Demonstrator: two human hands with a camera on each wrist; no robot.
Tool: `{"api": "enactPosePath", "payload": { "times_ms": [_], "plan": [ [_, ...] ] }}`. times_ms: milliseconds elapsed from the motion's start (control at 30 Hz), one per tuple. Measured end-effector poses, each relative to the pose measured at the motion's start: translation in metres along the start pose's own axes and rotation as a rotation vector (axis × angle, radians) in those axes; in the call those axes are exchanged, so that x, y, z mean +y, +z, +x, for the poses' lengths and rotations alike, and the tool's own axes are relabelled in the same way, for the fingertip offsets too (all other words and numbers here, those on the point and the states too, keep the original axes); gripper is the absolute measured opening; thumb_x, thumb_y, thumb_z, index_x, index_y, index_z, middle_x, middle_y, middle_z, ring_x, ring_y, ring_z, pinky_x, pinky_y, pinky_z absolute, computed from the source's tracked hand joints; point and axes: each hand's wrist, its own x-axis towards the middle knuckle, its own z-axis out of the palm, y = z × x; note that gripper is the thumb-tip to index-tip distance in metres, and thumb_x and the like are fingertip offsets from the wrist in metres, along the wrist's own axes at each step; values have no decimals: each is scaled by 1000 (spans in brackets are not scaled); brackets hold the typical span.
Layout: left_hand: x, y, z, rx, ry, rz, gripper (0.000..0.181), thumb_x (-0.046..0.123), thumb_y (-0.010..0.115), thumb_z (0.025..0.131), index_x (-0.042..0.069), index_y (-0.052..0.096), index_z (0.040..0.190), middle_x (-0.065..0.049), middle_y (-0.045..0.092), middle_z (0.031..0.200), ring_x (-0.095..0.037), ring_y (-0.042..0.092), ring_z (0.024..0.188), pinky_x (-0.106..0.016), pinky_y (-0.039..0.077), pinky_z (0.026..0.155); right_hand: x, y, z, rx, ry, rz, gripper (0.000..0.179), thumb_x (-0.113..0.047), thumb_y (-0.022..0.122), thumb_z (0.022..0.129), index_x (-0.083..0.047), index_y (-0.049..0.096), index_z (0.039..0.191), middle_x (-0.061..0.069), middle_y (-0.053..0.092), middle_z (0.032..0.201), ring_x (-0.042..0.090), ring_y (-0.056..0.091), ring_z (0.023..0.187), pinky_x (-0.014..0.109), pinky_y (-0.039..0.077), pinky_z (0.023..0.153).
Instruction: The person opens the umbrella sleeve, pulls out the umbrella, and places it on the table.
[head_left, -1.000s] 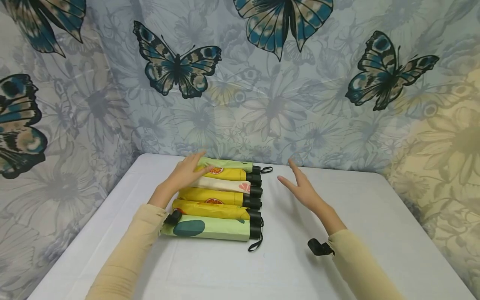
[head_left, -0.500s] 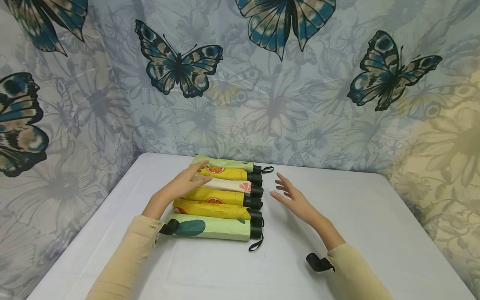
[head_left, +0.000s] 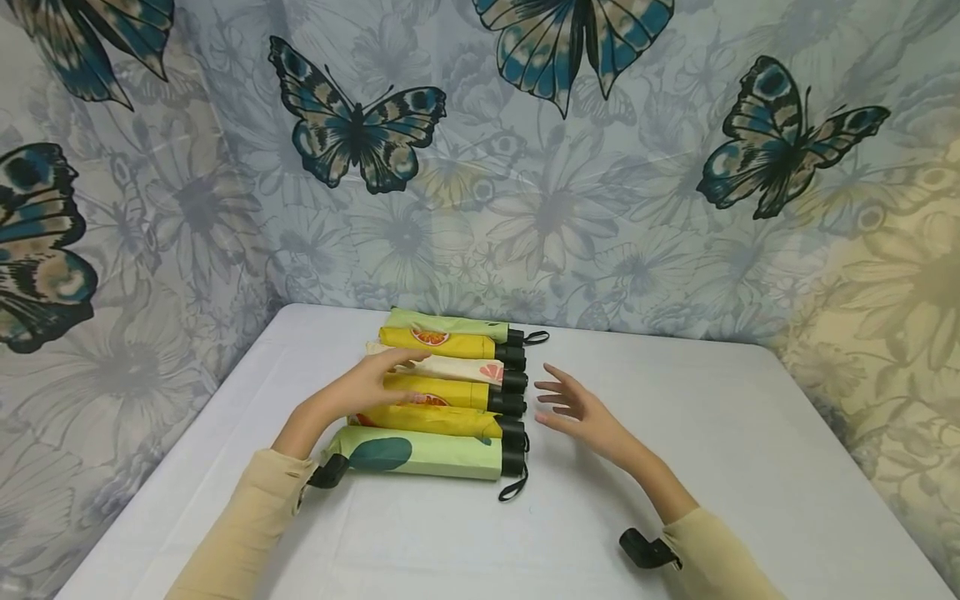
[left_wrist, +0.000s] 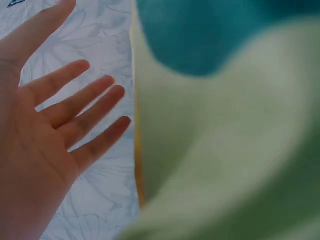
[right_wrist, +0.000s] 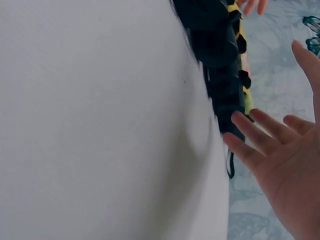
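Several folded umbrellas lie side by side in a row, black handles to the right. Nearest is a light green umbrella (head_left: 450, 458) with a dark leaf print; behind it come a yellow umbrella (head_left: 435, 421), a yellow one with orange slices, a cream umbrella (head_left: 457, 368), another yellow umbrella (head_left: 472, 346) and a far green umbrella (head_left: 450, 324). My left hand (head_left: 363, 387) hovers over their left part, fingers extended, holding nothing. In the left wrist view, green fabric (left_wrist: 210, 130) fills the right side. My right hand (head_left: 592, 421) is spread loosely just right of the handles (right_wrist: 220, 65), apart from them.
A white-covered table (head_left: 675, 400) carries the row. Behind and beside it hangs a butterfly-print cloth (head_left: 525, 233). Black wrist straps loop from some handles, one loop (head_left: 513, 487) at the front and one loop (head_left: 536, 337) at the back.
Both hands have drawn nearer to the front of the table, the left from the far umbrellas to the middle ones. My right hand has also shifted slightly left. The umbrellas have not moved.
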Motion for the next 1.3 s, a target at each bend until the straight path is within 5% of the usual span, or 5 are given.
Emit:
{"api": "enactPosePath", "payload": {
  "times_ms": [233, 400, 667, 900, 1300],
  "plan": [
    [-4, 6, -12, -23, 80, 4, 68, 43, 76, 82, 21, 51, 142, 0, 52, 144, -25, 49, 132, -49, 43, 110, -2, 12, -11, -69, -96, 82, 74, -18, 71, 90, -10, 30, 152, 22, 50, 144, 43, 54, 126, 51, 46, 105],
    [-6, 10, -21, -44, 132, 23, 68, 43, 77, 81, 22, 52, 141, 1, 51, 144, -24, 48, 134, -48, 43, 110, -4, 18, -18, -38, -143, 39, 69, -17, 73, 88, -3, 40, 146, 22, 56, 135, 42, 59, 118, 47, 51, 100],
    [-9, 17, -29, -52, 189, 8, 62, 42, 78, 80, 20, 58, 135, 1, 55, 134, -20, 52, 124, -47, 46, 105, -7, 22, -26, -59, -163, 26, 42, -15, 75, 86, 0, 62, 123, 17, 67, 110, 33, 66, 101, 41, 56, 92],
    [-10, 18, -33, -58, 243, 27, 53, 39, 78, 81, 21, 63, 128, 6, 60, 124, -13, 55, 116, -37, 50, 99, -2, 25, -29, -120, -171, 60, 34, -13, 72, 88, -2, 65, 119, 17, 67, 115, 31, 67, 103, 40, 56, 92],
    [-7, 20, -36, -208, 232, -150, 50, 25, 79, 82, 11, 63, 127, -6, 64, 123, -20, 62, 116, -27, 53, 99, 0, 28, -33, -139, -180, 68, 36, -13, 73, 87, 1, 63, 119, 21, 65, 117, 30, 68, 103, 39, 56, 93]
  ]
}}
